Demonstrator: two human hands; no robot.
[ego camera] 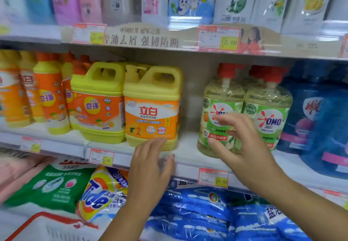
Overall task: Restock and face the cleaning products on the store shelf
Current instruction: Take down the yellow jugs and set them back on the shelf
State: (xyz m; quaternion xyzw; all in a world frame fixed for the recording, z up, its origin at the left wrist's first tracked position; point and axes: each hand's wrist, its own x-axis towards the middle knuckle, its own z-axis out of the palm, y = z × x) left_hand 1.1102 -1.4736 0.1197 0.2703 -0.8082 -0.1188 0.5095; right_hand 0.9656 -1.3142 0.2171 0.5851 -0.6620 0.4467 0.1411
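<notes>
On the middle shelf stands a yellow jug with an orange label, and a second yellow jug is at its left. My left hand hovers with straight fingers just below and in front of the orange-label jug's base. To the right, past a gap, stand two clear green-label OMO pump bottles with red caps. My right hand is spread open in front of the left OMO bottle, its fingers loosely bent and holding nothing.
Slim orange and yellow bottles fill the shelf's left end. Blue refill bags sit at the right. Shampoo bottles and pouches line the upper shelf. Below lie a Tide bag, a green bag and blue bags. Price tags line the shelf rails.
</notes>
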